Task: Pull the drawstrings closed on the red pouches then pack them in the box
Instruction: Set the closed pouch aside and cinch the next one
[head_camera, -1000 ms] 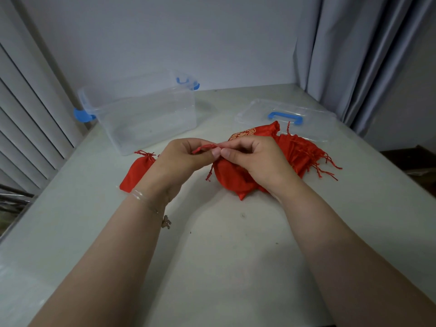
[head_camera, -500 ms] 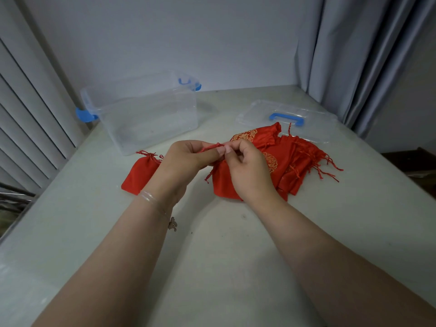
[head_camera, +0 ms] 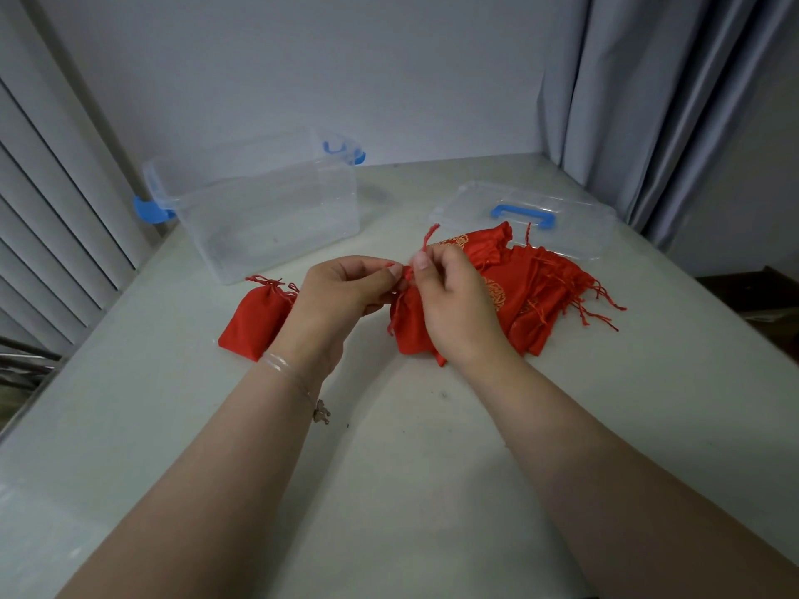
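A red pouch point(head_camera: 408, 324) hangs between my hands above the white table point(head_camera: 389, 469). My left hand point(head_camera: 341, 296) pinches its gathered neck and cord from the left. My right hand point(head_camera: 454, 304) pinches the drawstring at the neck, and the cord end point(head_camera: 430, 235) sticks up above my thumb. Behind my right hand lies a pile of several red pouches point(head_camera: 536, 287) with gold print and loose cords. One closed red pouch point(head_camera: 255, 324) lies apart on the left, partly hidden by my left wrist. The clear plastic box point(head_camera: 259, 209) with blue latches stands open at the back left.
The box's clear lid point(head_camera: 532, 214) with a blue handle lies flat behind the pile at the back right. A grey curtain point(head_camera: 648, 101) hangs at the right, and white slats line the left side. The table's right edge runs close to the pile.
My hands rose slightly with the pouch. My right hand shifted its grip at the neck, and a cord end now stands up above it. The pouch's mouth looks more gathered.
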